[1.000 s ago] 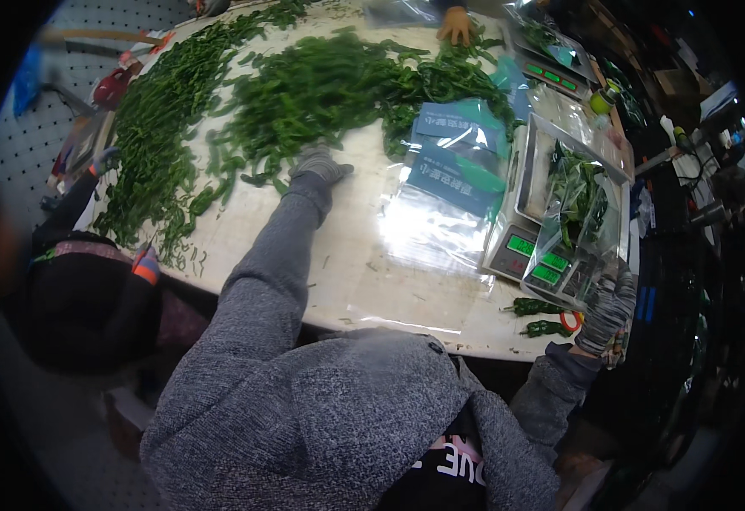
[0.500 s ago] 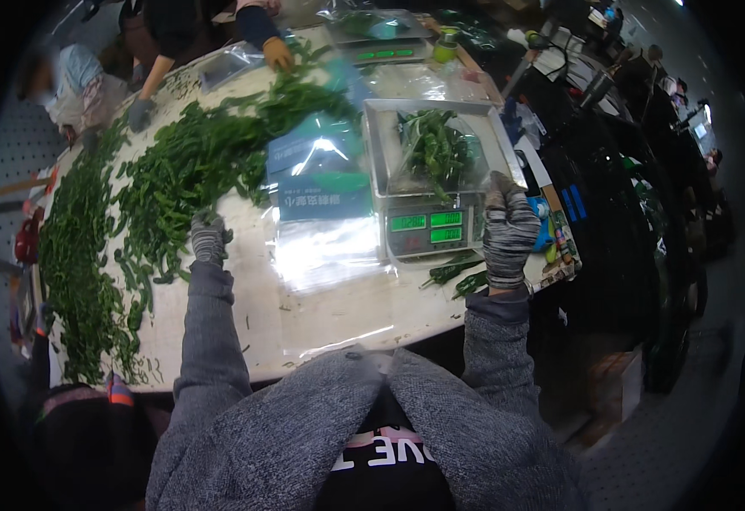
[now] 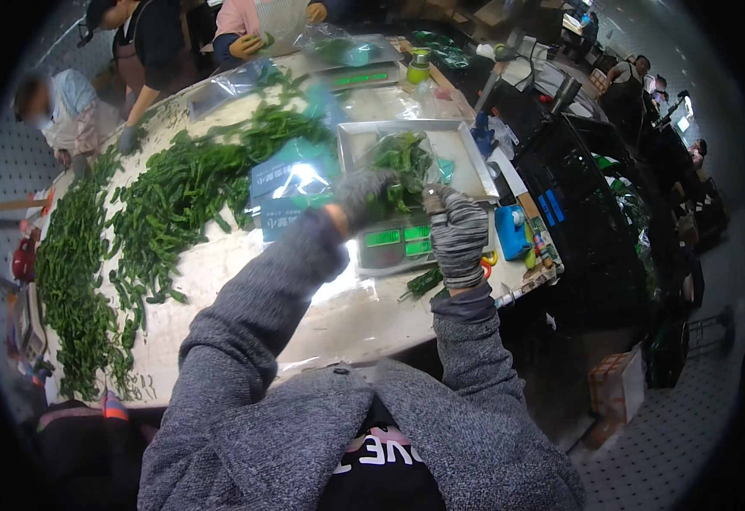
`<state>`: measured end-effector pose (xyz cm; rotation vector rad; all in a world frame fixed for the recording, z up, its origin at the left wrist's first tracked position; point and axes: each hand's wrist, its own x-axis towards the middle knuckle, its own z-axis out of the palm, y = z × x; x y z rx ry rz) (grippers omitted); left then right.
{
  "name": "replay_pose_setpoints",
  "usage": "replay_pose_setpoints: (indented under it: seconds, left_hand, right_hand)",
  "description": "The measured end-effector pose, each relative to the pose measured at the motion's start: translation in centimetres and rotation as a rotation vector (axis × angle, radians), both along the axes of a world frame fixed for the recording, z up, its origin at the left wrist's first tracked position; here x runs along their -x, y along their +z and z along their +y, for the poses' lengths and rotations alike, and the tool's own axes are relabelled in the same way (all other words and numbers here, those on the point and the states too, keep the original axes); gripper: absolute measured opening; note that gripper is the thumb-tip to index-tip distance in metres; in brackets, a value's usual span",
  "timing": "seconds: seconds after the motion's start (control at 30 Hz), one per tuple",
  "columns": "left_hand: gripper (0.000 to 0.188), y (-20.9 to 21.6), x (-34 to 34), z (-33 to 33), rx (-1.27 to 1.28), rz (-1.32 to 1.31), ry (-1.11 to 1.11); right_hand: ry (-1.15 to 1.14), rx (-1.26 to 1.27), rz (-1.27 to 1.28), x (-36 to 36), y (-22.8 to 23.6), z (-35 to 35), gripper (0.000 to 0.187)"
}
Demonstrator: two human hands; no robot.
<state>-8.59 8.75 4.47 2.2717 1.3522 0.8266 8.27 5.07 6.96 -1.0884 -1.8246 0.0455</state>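
A clear plastic bag (image 3: 424,162) with green peppers (image 3: 398,156) in it rests on the metal tray (image 3: 479,166) of a digital scale (image 3: 400,257). My right hand (image 3: 459,228), in a striped grey knit glove, is closed on the bag's near right edge. My left hand (image 3: 364,194), gloved too, is at the bag's left side, right against green peppers. Motion blurs its fingers, so whether it grips any pepper is unclear. A couple of loose peppers (image 3: 424,283) lie on the table just in front of the scale.
A large pile of green peppers (image 3: 177,183) spreads over the table's left half. Flat printed bags (image 3: 292,183) lie left of the scale. A second scale (image 3: 360,77) and a green-lidded jar (image 3: 419,66) stand behind. Black crates (image 3: 551,183) flank the right. Co-workers occupy the far side.
My left hand has moved from the pile's edge rightward to the bag on the scale. My right hand has shifted slightly left, toward the bag's mouth.
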Motion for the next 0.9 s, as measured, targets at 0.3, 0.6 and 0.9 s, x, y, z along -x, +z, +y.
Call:
replay_pose_setpoints:
  seconds: [0.3, 0.6, 0.9]
  left_hand:
    - [0.041, 2.1, 5.2, -1.7, -0.236, 0.153, -0.07]
    - [0.044, -6.8, 27.1, -15.2, 0.296, -0.19, 0.826]
    - [0.096, -20.5, 34.3, -18.8, 0.647, 0.097, 1.46]
  right_hand:
    - [0.19, 0.499, 0.443, -4.3, -0.5, -3.1, 0.022]
    - [0.009, 0.725, 0.291, -9.1, -8.0, -6.0, 0.021]
    - [0.121, 0.848, 0.137, -5.7, -9.7, -6.6, 0.019]
